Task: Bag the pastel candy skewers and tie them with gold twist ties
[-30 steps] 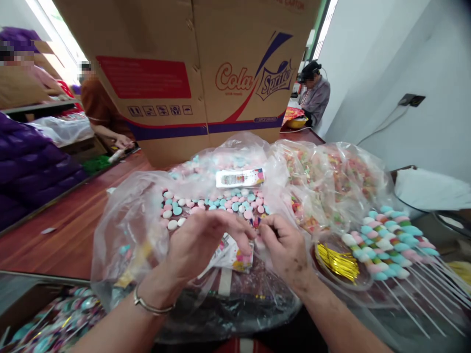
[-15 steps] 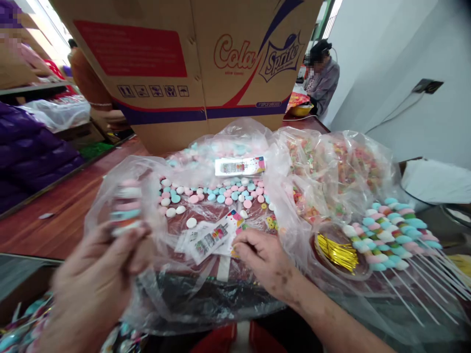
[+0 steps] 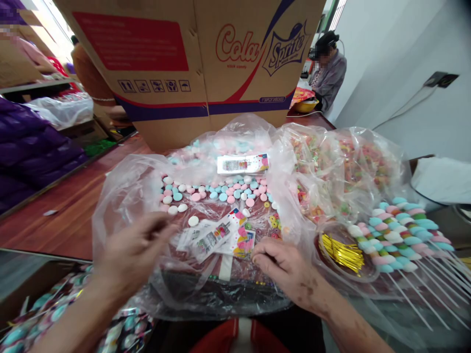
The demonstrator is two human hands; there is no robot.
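The fingers of the right hand (image 3: 277, 260) are holding a near-closed curl, and whether they are gripping anything I cannot tell, while those of the blurred left hand (image 3: 138, 247) are hanging loosely apart with nothing visible in them. Just left of the right fingers, the nearer ones, flat white packets with colourful print (image 3: 217, 235) are overlapping, the top one's long axis slanting up to the right. Beyond both hands' fingers, round pink, blue and white candies (image 3: 230, 193) are lying loose; right of the right fingers, shiny gold strips (image 3: 342, 254) are filling a clear round plastic bowl (image 3: 369, 270).
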